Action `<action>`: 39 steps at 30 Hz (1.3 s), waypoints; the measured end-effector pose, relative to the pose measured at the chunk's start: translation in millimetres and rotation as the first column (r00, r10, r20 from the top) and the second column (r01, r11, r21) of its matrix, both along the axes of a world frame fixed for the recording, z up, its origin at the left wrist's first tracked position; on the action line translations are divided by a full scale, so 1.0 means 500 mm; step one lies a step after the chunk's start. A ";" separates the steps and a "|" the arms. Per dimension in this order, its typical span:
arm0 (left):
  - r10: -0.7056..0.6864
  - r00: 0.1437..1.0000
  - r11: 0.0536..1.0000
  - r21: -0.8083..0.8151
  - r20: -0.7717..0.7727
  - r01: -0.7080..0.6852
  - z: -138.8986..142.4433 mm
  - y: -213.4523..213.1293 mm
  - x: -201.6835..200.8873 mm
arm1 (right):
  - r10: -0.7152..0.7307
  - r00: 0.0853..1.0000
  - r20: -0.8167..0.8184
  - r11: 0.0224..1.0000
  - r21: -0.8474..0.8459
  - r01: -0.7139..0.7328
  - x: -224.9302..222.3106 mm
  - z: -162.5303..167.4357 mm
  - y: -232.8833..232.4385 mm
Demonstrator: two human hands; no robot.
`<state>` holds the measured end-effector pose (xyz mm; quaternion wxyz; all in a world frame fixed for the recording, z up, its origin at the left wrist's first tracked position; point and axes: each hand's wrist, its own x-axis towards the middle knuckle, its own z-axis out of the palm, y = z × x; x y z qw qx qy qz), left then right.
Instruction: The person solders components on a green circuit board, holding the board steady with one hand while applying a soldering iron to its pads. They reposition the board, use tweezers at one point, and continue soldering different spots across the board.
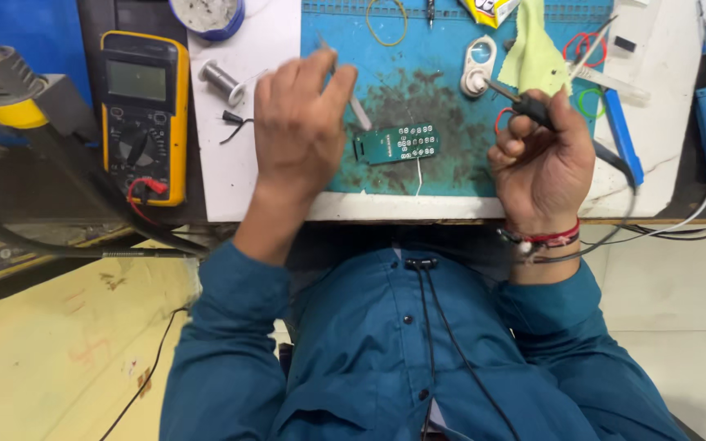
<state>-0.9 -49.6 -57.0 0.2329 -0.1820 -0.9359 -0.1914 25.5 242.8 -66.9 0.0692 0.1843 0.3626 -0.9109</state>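
Workbench viewed from above: a white counter (243, 175) carries a blue work mat (386, 61), darkly stained at its middle. A small green circuit board (396, 144) lies flat on the mat, between the two hands and touched by neither; a thin white wire runs from its near edge toward the counter's front.

Left hand (300, 122) is raised above the mat's left border, fingers closed on a slim metal tool, probably tweezers (351, 96), whose free end slants down toward the board's upper left corner. Right hand (542, 159) is clamped around a dark-handled soldering iron (525, 102); its tip points up and left, away from the board, toward a white plastic piece (477, 67). A grey cable (614, 233) trails from this hand off the counter's right side.

Left of the mat stand a solder spool (221, 79) and, on the dark surface beyond the white edge, a yellow multimeter (142, 114). A yellow-green cloth (533, 53), coloured rubber bands and a blue-handled tool (621, 135) crowd the mat's upper right.

Open mat remains just around the board; the counter's near edge runs close under both wrists. Pale tiled floor (680, 294) shows at right, a yellow surface (59, 343) at lower left.
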 end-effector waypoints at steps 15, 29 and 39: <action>-0.063 0.971 0.970 0.243 0.229 0.006 -0.003 0.049 0.056 | 0.113 0.992 0.056 0.918 -0.387 -0.083 0.026 -0.017 0.004; -0.077 0.952 0.976 0.218 0.295 0.011 -0.003 0.066 0.103 | 0.384 0.881 -0.277 0.425 0.900 0.098 0.078 -0.010 -0.108; -0.092 0.946 0.970 0.243 0.310 0.014 -0.009 0.063 0.102 | 0.434 0.854 -0.288 0.267 0.946 0.183 0.068 0.007 -0.118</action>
